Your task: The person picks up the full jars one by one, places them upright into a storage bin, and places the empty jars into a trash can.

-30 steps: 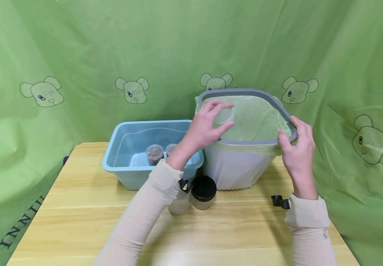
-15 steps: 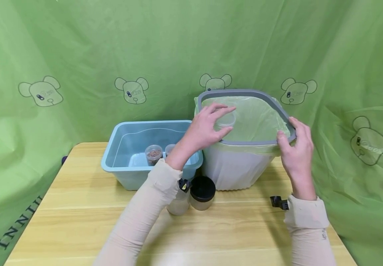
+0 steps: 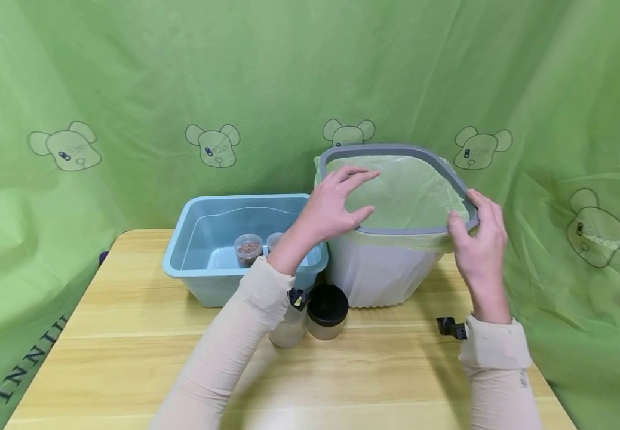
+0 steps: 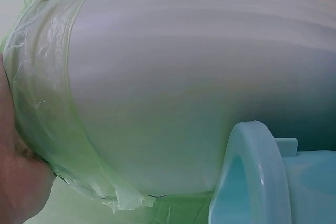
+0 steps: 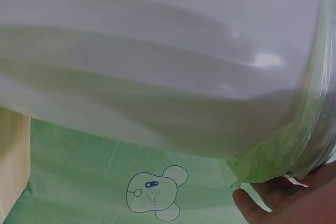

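Note:
A white trash bin (image 3: 380,275) with a grey rim (image 3: 407,230) is lined with a thin green bag (image 3: 409,188) folded over its edge. My left hand (image 3: 331,206) is over the bin's left side, thumb and fingers spread apart with nothing between them. At the right corner my right hand (image 3: 481,242) grips the rim and bag, thumb on the inside. The right wrist view shows that hand's curled fingers (image 5: 252,203) under the bag's edge. In the left wrist view, part of the left hand (image 4: 21,182) lies beside the folded bag.
A light blue basin (image 3: 202,273) left of the bin holds a clear cup (image 3: 248,251) of brown bits and another clear cup (image 3: 275,240), partly hidden. A black-lidded jar (image 3: 327,313) and a translucent jar (image 3: 288,334) stand in front on the wooden table (image 3: 385,382).
A clear round cup or lid, between the left thumb and fingers earlier, came loose, dropped into the bin and is out of sight. The right hand has kept its grip on the rim.

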The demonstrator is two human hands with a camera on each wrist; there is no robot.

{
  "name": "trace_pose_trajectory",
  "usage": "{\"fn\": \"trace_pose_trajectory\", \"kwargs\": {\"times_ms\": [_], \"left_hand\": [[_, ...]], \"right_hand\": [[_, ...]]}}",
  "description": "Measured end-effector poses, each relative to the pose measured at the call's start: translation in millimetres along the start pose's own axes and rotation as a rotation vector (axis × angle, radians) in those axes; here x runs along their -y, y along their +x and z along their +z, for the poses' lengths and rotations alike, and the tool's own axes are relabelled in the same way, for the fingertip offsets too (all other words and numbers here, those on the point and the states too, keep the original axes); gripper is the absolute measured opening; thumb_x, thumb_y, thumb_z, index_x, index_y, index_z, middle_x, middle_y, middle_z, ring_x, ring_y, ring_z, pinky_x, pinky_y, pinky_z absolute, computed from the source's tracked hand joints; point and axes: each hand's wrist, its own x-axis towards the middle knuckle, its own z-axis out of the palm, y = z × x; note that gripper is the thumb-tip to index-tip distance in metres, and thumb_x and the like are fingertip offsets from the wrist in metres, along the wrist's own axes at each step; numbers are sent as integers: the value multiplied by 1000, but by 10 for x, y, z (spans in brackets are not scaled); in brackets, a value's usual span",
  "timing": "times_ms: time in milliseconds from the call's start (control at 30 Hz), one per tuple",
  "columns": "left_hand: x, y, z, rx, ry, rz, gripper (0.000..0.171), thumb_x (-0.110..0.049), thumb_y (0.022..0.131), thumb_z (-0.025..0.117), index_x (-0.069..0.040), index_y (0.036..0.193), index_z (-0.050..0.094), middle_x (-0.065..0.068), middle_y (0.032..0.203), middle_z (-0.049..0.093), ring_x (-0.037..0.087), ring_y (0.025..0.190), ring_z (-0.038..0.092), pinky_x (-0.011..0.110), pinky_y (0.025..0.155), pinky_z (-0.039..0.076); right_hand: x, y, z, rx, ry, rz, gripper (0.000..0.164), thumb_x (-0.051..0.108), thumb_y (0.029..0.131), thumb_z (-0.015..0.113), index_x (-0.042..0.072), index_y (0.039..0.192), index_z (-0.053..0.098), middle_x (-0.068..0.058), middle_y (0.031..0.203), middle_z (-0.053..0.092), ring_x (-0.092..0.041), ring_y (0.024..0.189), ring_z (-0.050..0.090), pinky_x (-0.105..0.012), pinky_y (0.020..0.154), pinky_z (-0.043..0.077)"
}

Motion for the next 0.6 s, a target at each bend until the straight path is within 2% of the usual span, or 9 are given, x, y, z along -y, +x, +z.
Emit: {"fn": "trace_pose_trajectory", "kwargs": {"times_ms": [167, 300, 467, 600], "left_hand": [[5, 7, 14, -11, -23, -14, 61, -31, 96, 72, -25, 153, 52, -1, 152, 52, 20, 142, 47, 45, 116, 42], [11, -1, 16, -53, -95, -9, 58, -32, 98, 71, -24, 152, 53, -2, 152, 51, 19, 141, 48, 40, 117, 42], [29, -48, -10, -126, -216, 33, 56, -33, 98, 72, -22, 150, 55, 0, 150, 52, 18, 136, 52, 32, 113, 46], [37, -145, -41, -182, -214, 81, 56, -34, 98, 72, -21, 150, 56, 0, 150, 54, 14, 140, 48, 32, 117, 41]], "right_hand": [[5, 0, -6, 5, -2, 2, 57, 26, 98, 59, 10, 153, 50, -12, 156, 48, -37, 139, 48, -53, 122, 36], [10, 1, -6, -1, -7, -4, 57, 26, 98, 59, 11, 153, 51, -12, 155, 49, -37, 138, 49, -53, 121, 36], [14, 1, 1, 0, -3, -3, 58, 27, 98, 59, 10, 153, 51, -13, 155, 49, -37, 137, 49, -52, 121, 36], [6, 1, -7, -5, 4, -6, 57, 26, 98, 59, 9, 152, 51, -14, 154, 49, -37, 137, 49, -52, 121, 36]]}}
